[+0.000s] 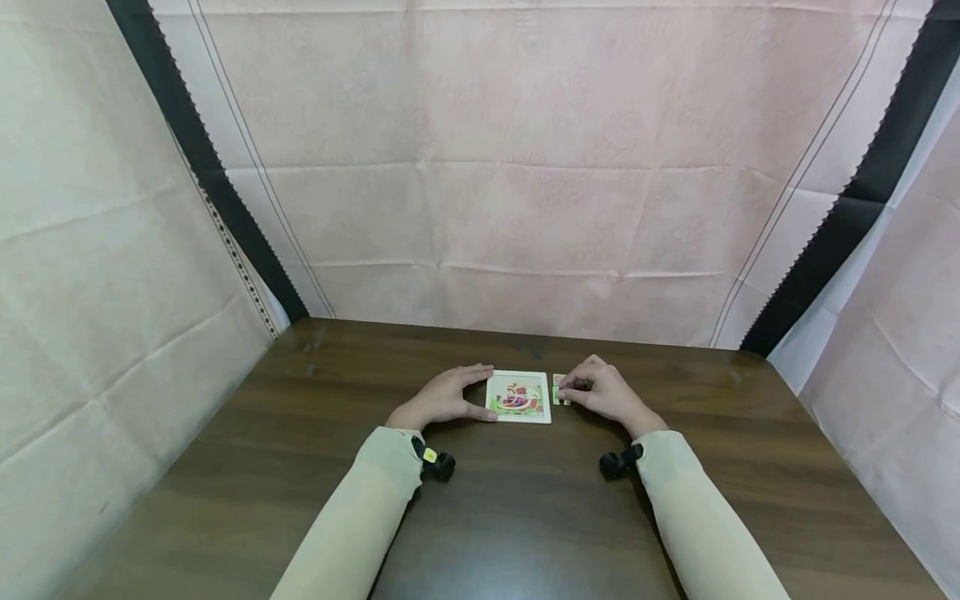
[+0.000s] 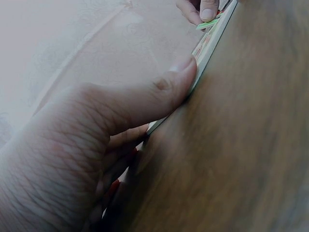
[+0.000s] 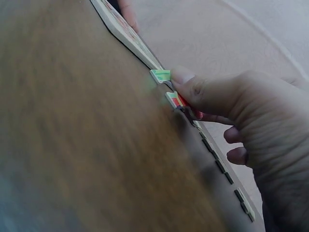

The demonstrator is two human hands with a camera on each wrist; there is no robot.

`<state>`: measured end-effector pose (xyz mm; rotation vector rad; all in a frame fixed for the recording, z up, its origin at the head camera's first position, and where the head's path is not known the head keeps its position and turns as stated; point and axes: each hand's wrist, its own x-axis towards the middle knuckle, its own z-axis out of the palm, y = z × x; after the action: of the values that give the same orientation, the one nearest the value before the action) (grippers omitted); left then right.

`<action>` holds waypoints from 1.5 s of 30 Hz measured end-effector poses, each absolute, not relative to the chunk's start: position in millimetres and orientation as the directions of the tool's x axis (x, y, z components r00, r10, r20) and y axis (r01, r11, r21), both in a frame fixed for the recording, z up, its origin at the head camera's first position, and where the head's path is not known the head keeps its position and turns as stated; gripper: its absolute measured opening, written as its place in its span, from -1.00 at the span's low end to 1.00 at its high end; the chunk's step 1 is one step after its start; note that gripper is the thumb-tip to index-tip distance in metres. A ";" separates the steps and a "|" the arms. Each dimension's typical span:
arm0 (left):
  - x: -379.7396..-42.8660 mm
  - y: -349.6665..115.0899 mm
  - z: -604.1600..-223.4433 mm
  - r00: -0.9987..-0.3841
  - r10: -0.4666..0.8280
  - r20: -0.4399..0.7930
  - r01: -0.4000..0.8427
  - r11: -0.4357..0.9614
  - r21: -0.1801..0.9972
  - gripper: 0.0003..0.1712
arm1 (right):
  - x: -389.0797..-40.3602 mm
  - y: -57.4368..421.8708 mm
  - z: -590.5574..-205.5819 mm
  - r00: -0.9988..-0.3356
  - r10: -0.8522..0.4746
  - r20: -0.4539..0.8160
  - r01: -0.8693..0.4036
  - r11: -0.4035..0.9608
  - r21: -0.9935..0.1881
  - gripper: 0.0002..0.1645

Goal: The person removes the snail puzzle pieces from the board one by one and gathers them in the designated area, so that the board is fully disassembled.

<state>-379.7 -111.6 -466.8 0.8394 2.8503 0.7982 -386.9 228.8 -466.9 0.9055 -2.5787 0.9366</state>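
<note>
In the head view, a white-framed jigsaw puzzle [image 1: 519,397] with a colourful fruit picture lies on the brown table. My left hand [image 1: 448,397] holds it by the left side, the thumb at the near corner and the fingers at the far one. Just beyond its right edge, my right hand [image 1: 603,392] pinches a small green-edged puzzle piece [image 1: 557,389] between thumb and fingers. The right wrist view shows a green corner [image 3: 161,76] and a red-and-yellow part [image 3: 175,100] on either side of the thumb; whether these are one piece I cannot tell.
The brown wooden table [image 1: 510,500] reaches back to a pale creased cloth [image 1: 525,208]. More cloth hangs at both sides, with dark bands [image 1: 217,175] at the corners. A wrist camera [image 1: 438,467] sits on each forearm near the table surface.
</note>
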 end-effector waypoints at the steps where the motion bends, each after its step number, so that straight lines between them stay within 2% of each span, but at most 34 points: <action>1: -379.7 -111.7 -466.5 -0.849 0.522 0.078 0.487 0.719 0.496 0.13 | -387.2 228.6 -466.5 -0.771 -0.474 0.425 -0.636 0.600 -0.485 -0.94; 8: -380.4 -112.8 -467.3 -0.844 0.529 0.083 0.495 0.710 0.501 0.14 | -389.3 228.9 -467.7 -0.768 -0.486 0.417 -0.640 0.606 -0.473 -0.92; 12: -380.0 -113.6 -467.8 -0.842 0.532 0.089 0.500 0.707 0.501 0.14 | -390.2 229.4 -468.5 -0.751 -0.507 0.422 -0.660 0.594 -0.460 -0.99; 15: -379.3 -114.1 -467.9 -0.843 0.532 0.085 0.498 0.709 0.499 0.13 | -390.4 229.6 -468.6 -0.737 -0.523 0.427 -0.675 0.586 -0.448 -0.94; 27: -378.9 -113.5 -467.7 -0.847 0.525 0.080 0.492 0.719 0.491 0.14 | -391.5 230.2 -470.0 -0.736 -0.521 0.432 -0.677 0.590 -0.440 -0.96; 32: -378.7 -112.9 -467.1 -0.846 0.528 0.079 0.494 0.718 0.491 0.13 | -391.4 230.3 -470.2 -0.739 -0.494 0.459 -0.672 0.593 -0.444 -0.97; 39: -378.7 -112.6 -466.6 -0.841 0.533 0.090 0.500 0.703 0.506 0.13 | -391.4 231.3 -468.5 -0.705 -0.384 0.596 -0.687 0.579 -0.439 -0.93; 45: -379.1 -112.9 -466.7 -0.842 0.533 0.086 0.498 0.706 0.503 0.13 | -390.2 230.7 -468.1 -0.719 -0.352 0.599 -0.678 0.548 -0.490 -0.94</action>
<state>-379.1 -112.9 -466.7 0.8593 2.8410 0.8080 -390.2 230.7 -468.1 0.8356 -2.3525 1.0130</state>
